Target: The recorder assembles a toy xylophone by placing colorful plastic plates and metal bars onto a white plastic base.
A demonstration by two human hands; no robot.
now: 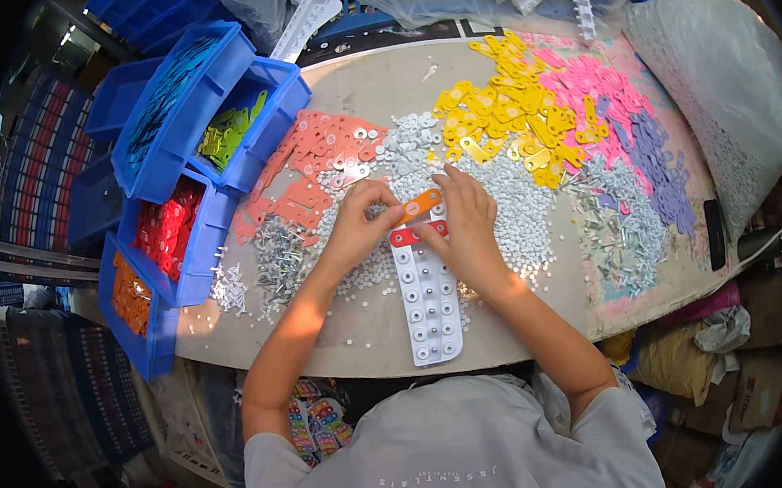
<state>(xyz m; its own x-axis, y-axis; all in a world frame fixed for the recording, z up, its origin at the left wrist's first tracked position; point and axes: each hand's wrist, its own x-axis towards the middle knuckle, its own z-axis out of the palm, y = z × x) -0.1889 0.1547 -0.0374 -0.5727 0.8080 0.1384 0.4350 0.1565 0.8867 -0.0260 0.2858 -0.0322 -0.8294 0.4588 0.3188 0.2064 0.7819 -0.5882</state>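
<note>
A long white plastic holder [426, 310] lies on the table in front of me, with white washers and small metal pegs in rows along it. Across its far part sits a red strip with holes [417, 234]. My left hand [358, 228] is closed, pinching an orange strip [418, 206] that slants over the holder just beyond the red one. My right hand [470, 231] curls over the holder from the right. Its thumb presses on the red strip, while its other fingers bend round near the orange strip's end. The far end of the holder is partly hidden by my hands.
Blue bins [210, 231] with red, orange, green and blue pieces line the left edge. Around my hands lie piles of white washers [515, 221], salmon strips [311, 152], yellow strips [509, 107], pink strips [601, 91], purple strips [660, 163] and metal rivets [623, 228]. A plastic sack [719, 95] stands far right.
</note>
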